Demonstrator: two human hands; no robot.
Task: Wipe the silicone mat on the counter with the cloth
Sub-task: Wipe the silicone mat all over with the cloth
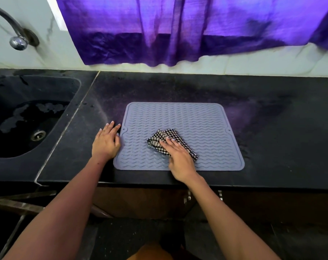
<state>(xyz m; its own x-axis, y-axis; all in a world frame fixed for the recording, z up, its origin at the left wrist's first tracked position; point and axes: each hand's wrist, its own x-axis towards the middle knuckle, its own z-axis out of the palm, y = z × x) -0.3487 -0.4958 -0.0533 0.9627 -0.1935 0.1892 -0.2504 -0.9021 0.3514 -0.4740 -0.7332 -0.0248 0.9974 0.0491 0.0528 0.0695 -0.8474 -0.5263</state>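
- Head view: the grey silicone mat (180, 119) lay flat on the black counter (271, 128), right of the sink (28, 117).
- The right hand (180, 158), fingers straight, pressed the checked cloth (170, 141) onto the mat's near middle.
- The left hand (107, 141) rested flat at the mat's left edge, grasping nothing.

A grey silicone mat (180, 136) lies flat on the dark surface (271, 128). The right hand (180, 160) presses a checked cloth (170, 143) onto the mat with flat fingers (166, 142). The left hand (106, 141) rests at the mat's left edge, beside a black sink (28, 117).
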